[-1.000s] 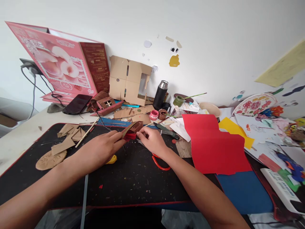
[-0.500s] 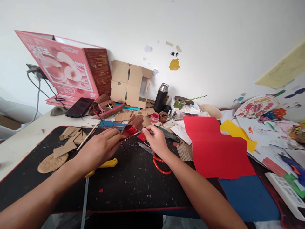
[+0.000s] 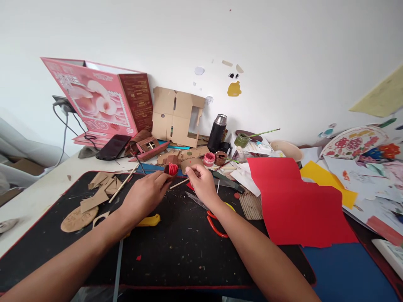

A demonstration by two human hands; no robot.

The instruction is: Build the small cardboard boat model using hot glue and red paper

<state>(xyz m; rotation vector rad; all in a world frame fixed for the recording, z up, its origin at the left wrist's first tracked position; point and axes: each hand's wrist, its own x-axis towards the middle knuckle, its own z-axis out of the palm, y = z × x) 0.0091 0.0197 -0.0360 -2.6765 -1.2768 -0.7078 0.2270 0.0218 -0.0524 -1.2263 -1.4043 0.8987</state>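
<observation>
My left hand point(image 3: 146, 195) is closed around a small brown cardboard piece with red strips point(image 3: 173, 168) standing up from it. To its right, my right hand point(image 3: 201, 182) is pinched, thumb against fingers, a short gap away; whatever is between the fingertips is too small to make out. A thin wooden stick point(image 3: 179, 183) shows between the two hands, below the fingertips. Red-handled scissors point(image 3: 217, 226) lie on the black mat point(image 3: 176, 260), partly hidden by my right forearm. A yellow-handled tool point(image 3: 149, 220) sits below my left wrist.
Red paper point(image 3: 292, 205) covers the mat's right side. Cardboard scraps point(image 3: 97, 197) lie at left. Behind stand a brown model boat point(image 3: 149, 149), paint jars point(image 3: 209, 159), a black flask point(image 3: 218, 133), a cardboard panel point(image 3: 176, 113) and a pink box point(image 3: 100, 100).
The red strips on the cardboard piece now point up and show more fully. My right fingertips have come away from the stick and piece. The whole view has shifted slightly.
</observation>
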